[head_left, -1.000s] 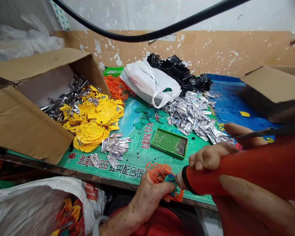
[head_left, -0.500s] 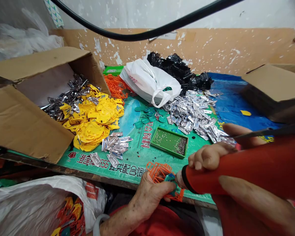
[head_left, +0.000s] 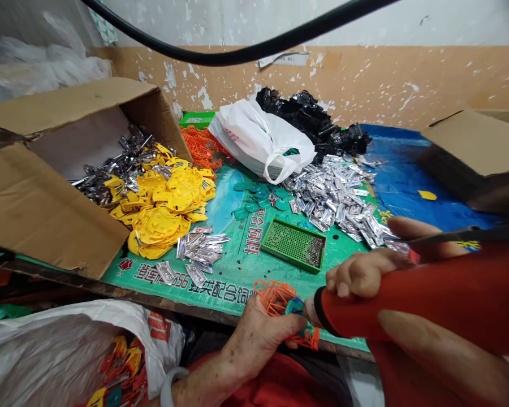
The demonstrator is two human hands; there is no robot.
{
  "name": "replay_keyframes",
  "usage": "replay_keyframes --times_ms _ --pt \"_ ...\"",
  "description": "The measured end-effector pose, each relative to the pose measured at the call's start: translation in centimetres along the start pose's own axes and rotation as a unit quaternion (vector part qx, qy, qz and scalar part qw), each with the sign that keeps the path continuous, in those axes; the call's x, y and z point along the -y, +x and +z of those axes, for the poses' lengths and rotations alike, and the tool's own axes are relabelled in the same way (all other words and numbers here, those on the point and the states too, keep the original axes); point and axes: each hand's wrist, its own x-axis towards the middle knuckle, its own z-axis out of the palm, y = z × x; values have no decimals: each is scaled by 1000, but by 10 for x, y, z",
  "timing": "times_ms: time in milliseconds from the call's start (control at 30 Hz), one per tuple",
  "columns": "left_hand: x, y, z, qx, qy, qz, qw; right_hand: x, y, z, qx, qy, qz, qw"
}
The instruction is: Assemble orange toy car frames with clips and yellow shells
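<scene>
My left hand (head_left: 258,333) pinches an orange plastic frame (head_left: 275,295) with a teal piece (head_left: 294,306) on it, at the table's front edge. Wrapped round a red power tool (head_left: 365,299) is my right hand (head_left: 371,271); the tool's tip meets the teal piece, and the exact contact is hidden. Just behind them lies a green perforated tray (head_left: 292,244) with small metal screws in its right end. Silver metal plates (head_left: 331,192) are heaped behind the tray, beside loose teal discs (head_left: 258,198).
An open cardboard box (head_left: 46,209) spills yellow parts (head_left: 165,198) at left. A white plastic bag (head_left: 258,138) and black parts (head_left: 309,116) lie at the back. Another box (head_left: 479,141) stands right. A white sack (head_left: 80,333) is at lower left; a black cable (head_left: 237,56) hangs above.
The view has shifted very slightly. Both hands hold the same things in nearly the same place, the tool's tip still at the teal piece.
</scene>
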Motion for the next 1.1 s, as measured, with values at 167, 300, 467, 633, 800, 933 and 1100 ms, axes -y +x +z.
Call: replay_keyframes --times_ms 167,300,467,633,800,933,1100 --pt "2 0 -1 3 -12 1 1000 0 2 1 -12 -19 -21 1000" --pt "5 0 -4 26 -22 -8 999 5 -1 2 -19 -31 6 999" --pt "6 -2 -6 44 -75 -17 996 4 -2 0 -1 -6 17 1000" --pt "10 -1 -5 37 -134 -42 989 0 -1 -1 25 -4 14 1000" --pt "10 -1 -4 45 -176 -63 981 -4 -1 -2 53 9 22 998" --pt "10 -1 -5 56 -179 -65 980 -6 -1 -1 47 -1 19 999" --pt "12 -2 -6 50 -164 -82 982 -8 -1 -1 78 -11 -2 997"
